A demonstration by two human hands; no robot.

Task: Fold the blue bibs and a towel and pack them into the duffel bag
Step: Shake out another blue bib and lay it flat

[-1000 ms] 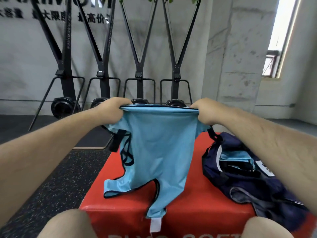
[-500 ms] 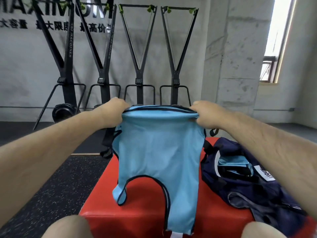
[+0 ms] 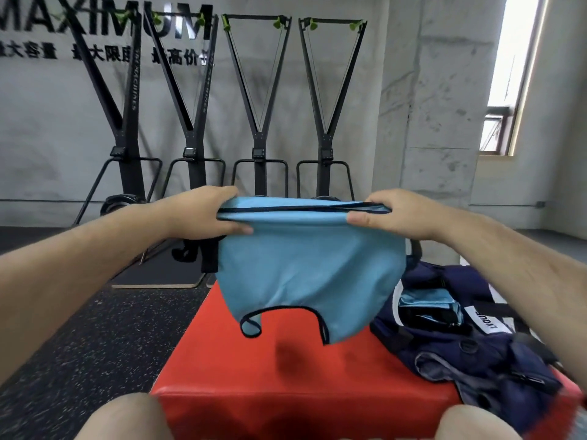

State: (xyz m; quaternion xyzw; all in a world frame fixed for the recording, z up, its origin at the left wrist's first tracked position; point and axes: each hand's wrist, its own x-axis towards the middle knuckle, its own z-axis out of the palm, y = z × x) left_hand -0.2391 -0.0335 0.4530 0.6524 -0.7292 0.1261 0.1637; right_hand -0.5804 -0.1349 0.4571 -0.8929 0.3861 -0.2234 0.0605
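**Bib held up over the red box, bag beside it**

While two bare knees (image 3: pixel 127 417) sit at the near edge of view, the red padded box (image 3: pixel 254 369) serving as worktop lies just beyond them. On its right side rests the navy duffel bag (image 3: pixel 476 354), open at the top, with a folded blue bib (image 3: pixel 428 300) tucked inside and a white label (image 3: pixel 484 320) whose print is cut off and reads only in part. Above the box, clear of its surface, hangs the blue bib (image 3: pixel 305 268) with dark edging, doubled over along its top edge. The left hand (image 3: pixel 203 214) is clenched on that edge at one end, the right hand (image 3: pixel 400 214) at the other, thumbs on the near face. The cloth hides the far part of the box and the bases of the machines behind. Black speckled floor (image 3: pixel 79 328) lies to the left. Four black upright exercise machines (image 3: pixel 260 122) stand against the grey wall, where large letters read "MAXIMUM" (image 3: pixel 104 22) over a row of Chinese characters, too blurred to read. A window (image 3: pixel 508 90) glows at far right.
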